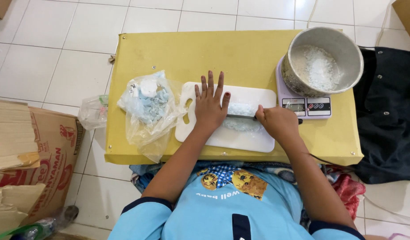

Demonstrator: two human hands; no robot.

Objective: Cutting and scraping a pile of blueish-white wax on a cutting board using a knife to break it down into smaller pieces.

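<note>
A low yellow table (178, 58) stood on a white tiled floor (58, 53), with a torn cardboard box (31, 155) to its left and a dark cloth (387, 111) to its right. At the table's far right corner, a round metal bowl (347, 49) of pale blue-white crumbs sat on a small lilac kitchen scale (305, 106). A white cutting board (240, 135) lay at the table's near edge, and just beside it on the left a clear plastic bag (147, 111) held pale blue chunks. The person's left hand (210, 106) pressed flat on the board, fingers spread and gripping nothing. The right hand (278, 122) was clenched around the handle of a knife (240, 117), whose blade lay across a pale blue block (240, 124) in the middle of the board, between the two hands.
</note>
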